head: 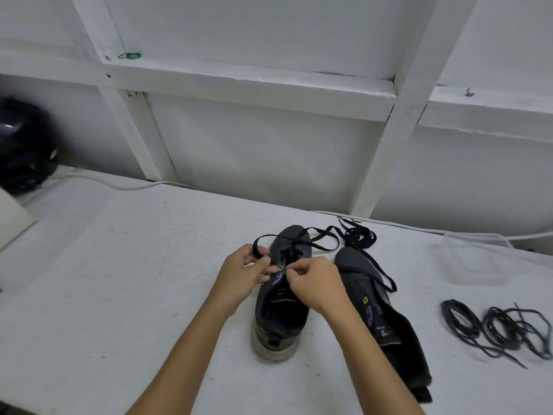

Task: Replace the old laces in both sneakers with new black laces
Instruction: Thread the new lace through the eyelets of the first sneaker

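Over the left sneaker [279, 298], the left hand [242, 272] pinches the black lace [299, 239]. The right hand [314, 281] pinches something at the tongue (hidden by fingers). Right sneaker [386, 322] beside it.

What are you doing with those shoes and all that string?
A person is putting a new black lace into the left shoe. The left hand pinches one part of the lace and the right hand works at the holes near the tongue. Only the front holes look threaded. The other shoe lies beside it on the white table, and two thin coiled laces sit off to the right.
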Demonstrator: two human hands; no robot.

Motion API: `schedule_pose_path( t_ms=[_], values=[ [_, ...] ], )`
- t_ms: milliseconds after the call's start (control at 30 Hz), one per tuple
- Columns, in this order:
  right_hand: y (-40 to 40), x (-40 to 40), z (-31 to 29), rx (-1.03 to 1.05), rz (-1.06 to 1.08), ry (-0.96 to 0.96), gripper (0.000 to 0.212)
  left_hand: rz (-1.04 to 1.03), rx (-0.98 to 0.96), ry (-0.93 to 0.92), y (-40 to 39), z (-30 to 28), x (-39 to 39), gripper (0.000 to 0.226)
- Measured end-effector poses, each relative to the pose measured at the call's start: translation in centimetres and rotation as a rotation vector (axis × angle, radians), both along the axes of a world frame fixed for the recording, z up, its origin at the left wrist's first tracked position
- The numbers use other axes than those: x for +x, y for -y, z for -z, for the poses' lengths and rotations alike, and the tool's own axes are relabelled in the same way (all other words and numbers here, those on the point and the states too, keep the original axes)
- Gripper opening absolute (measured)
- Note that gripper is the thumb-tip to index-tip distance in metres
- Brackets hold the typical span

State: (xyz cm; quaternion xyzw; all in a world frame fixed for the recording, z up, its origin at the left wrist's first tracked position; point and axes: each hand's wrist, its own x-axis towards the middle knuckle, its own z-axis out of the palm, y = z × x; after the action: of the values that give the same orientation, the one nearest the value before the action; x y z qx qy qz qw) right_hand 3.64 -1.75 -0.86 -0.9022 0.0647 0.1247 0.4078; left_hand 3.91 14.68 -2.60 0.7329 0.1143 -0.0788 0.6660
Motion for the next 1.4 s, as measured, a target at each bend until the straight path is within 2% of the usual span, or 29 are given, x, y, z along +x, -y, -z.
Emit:
schedule_pose_path(
  t_ms=[100,267,433,600,800,933,1100,1267,1400],
  values=[
    [0.3,0.7,0.3,0.068,0.028,-0.072,0.018,0.027,0.091,-0.018,0.0,0.2,0.1,0.014],
    [0.2,0.9,0.8,0.191,0.059,-0.087,0.022,0.027,0.168,0.009,-0.4,0.4,0.8,0.021],
    [0.3,1.3,1.6,0.200,0.045,-0.050,0.018,0.092,0.284,0.034,-0.5,0.2,0.9,0.015],
    [0.4,1.4,2.2,0.245,0.046,-0.020,0.017,0.089,0.260,0.080,-0.7,0.3,1.0,0.016],
    [0.5,1.4,2.3,0.254,0.035,-0.007,0.019,0.087,0.472,0.147,-0.3,-0.2,1.4,0.013],
    [0.4,1.4,2.4,0.252,0.030,-0.006,0.019,0.167,0.565,0.189,0.1,-0.5,1.6,0.012],
    [0.3,1.5,2.4,0.220,0.021,-0.008,0.010,0.210,0.443,0.117,-0.4,-0.1,1.2,0.021],
    [-0.3,1.3,2.9,0.183,0.012,-0.007,0.015,0.105,0.115,0.017,-0.1,0.7,-1.9,0.032],
    [-0.4,0.8,2.8,0.223,0.007,0.040,0.016,0.045,0.067,0.025,1.1,0.7,-3.9,0.032]
  ],
)
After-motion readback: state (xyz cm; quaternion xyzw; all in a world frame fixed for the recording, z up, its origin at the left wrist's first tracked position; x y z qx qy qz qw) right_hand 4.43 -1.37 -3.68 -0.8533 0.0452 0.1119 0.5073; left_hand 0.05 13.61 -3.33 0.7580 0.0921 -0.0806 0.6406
